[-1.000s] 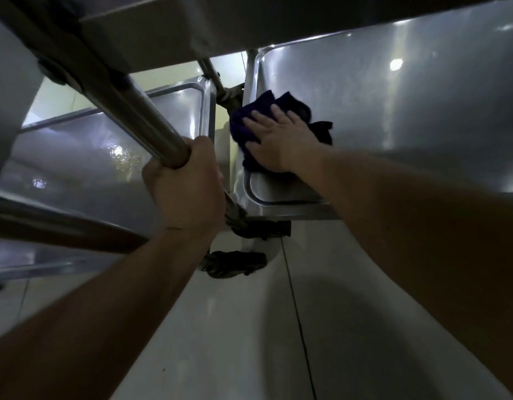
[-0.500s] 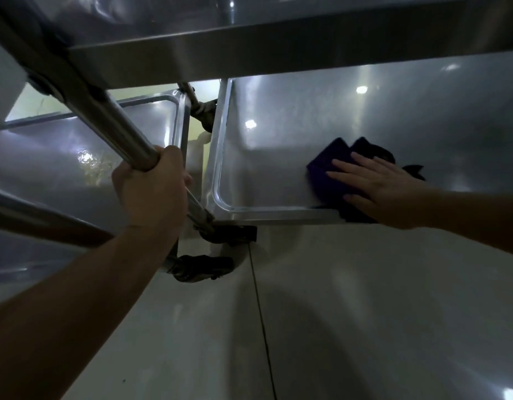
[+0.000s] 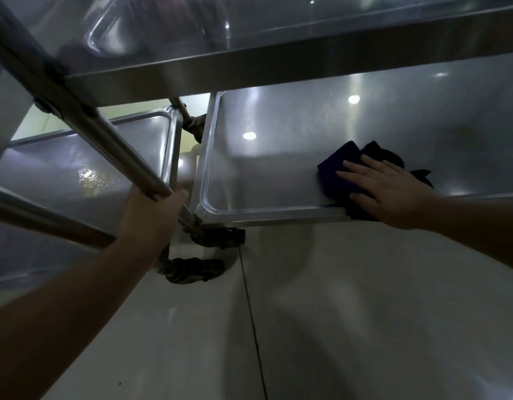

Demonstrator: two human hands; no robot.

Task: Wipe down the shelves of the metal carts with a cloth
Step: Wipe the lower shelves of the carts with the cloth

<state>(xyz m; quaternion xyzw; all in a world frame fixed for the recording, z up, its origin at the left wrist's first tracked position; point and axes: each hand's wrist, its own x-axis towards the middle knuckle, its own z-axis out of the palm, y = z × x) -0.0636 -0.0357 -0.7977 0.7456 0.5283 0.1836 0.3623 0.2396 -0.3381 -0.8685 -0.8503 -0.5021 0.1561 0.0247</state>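
A dark blue cloth (image 3: 334, 173) lies on the bottom shelf (image 3: 272, 180) of the right-hand metal cart, close to its front rim. My right hand (image 3: 385, 192) rests flat on the cloth with the fingers spread, pressing it against the steel. My left hand (image 3: 151, 215) is closed around the cart's slanted metal post (image 3: 105, 142) at the shelf's front left corner. An upper shelf (image 3: 249, 70) of the same cart overhangs the scene.
A second metal cart's bottom shelf (image 3: 76, 168) sits to the left, with a wet patch shining on it. Black caster wheels (image 3: 194, 269) stand on the pale tiled floor (image 3: 336, 313) below the shelf corners.
My right hand has slid the cloth from the shelf's left corner rightward along the front rim. The left hand has kept its grip on the post.
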